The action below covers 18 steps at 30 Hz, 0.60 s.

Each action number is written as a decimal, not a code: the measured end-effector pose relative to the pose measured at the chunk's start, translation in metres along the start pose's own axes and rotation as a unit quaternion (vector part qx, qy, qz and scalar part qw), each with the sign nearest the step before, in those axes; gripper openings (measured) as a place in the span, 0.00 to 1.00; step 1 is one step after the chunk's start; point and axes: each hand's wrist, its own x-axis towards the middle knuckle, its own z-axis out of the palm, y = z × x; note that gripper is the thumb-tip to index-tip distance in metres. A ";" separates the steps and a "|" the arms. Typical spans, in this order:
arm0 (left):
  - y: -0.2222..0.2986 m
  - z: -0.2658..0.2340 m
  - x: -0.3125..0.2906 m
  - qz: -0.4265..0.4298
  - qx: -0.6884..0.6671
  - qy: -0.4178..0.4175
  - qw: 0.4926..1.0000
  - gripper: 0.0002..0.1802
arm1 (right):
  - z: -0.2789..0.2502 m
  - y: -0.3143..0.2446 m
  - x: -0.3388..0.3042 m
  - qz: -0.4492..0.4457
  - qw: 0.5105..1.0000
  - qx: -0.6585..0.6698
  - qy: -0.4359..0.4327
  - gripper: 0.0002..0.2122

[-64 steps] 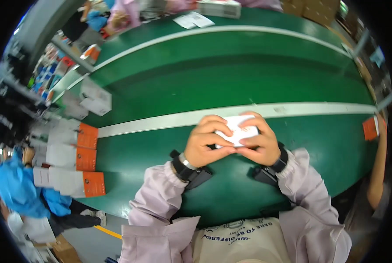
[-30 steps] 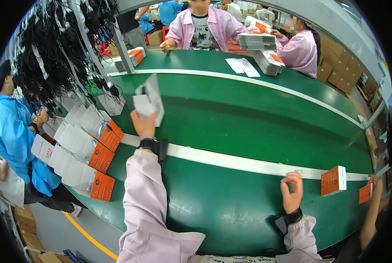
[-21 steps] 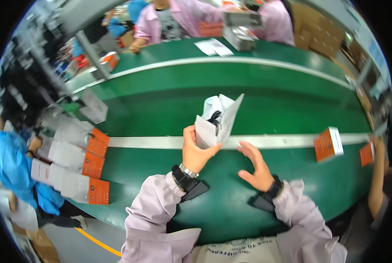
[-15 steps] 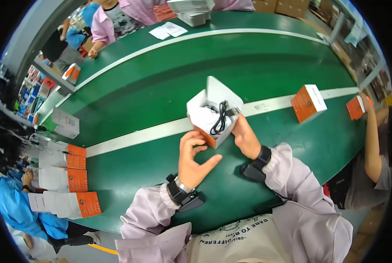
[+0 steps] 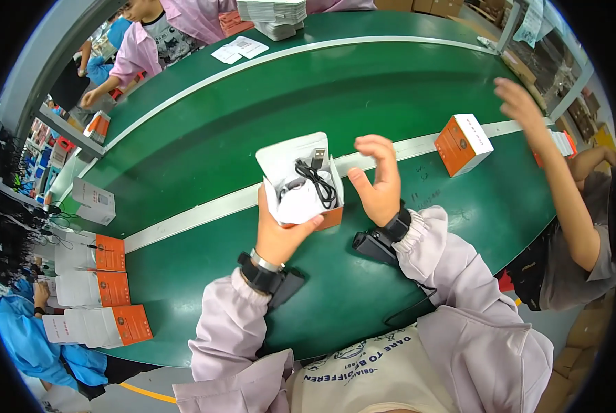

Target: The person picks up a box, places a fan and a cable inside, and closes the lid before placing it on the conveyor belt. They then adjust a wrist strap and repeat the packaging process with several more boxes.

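My left hand [image 5: 284, 230] grips the near left side of an open white-and-orange carton [image 5: 332, 218], its thumb along the front. The carton's white lid flap [image 5: 287, 158] stands up at the back. Inside lie a coiled black USB cable [image 5: 312, 180] and a white piece [image 5: 297, 205] whose kind I cannot make out. The cable's metal plug points up near the lid. Just right of the carton, apart from it, my right hand [image 5: 380, 180] is raised with nothing in it, thumb and fingers spread.
A closed orange-and-white carton [image 5: 463, 144] stands to the right. Several open cartons [image 5: 120, 325] line the left end of the green table [image 5: 204, 289]. A co-worker's arm [image 5: 552, 162] reaches in at right. Stacked white boxes [image 5: 272, 12] and paper sheets [image 5: 240, 49] lie at the far side.
My left hand has closed on the carton, which has turned and shifted left. My right hand has let go and risen. The co-worker's hand at right has lifted off a carton.
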 end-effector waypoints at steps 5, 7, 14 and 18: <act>0.003 0.035 -0.025 0.091 0.065 0.113 0.987 0.43 | -0.003 -0.070 0.031 -0.175 0.954 -0.232 -0.071 0.11; 0.005 0.038 -0.028 0.096 0.053 0.107 0.988 0.41 | -0.001 -0.075 0.032 -0.156 0.943 -0.286 -0.065 0.11; -0.002 0.032 -0.028 0.081 0.055 0.108 0.989 0.40 | -0.003 -0.063 0.033 -0.139 0.928 -0.321 -0.130 0.12; 0.000 0.027 -0.027 0.066 0.037 0.102 0.992 0.41 | 0.004 -0.063 0.033 -0.133 0.935 -0.307 -0.120 0.13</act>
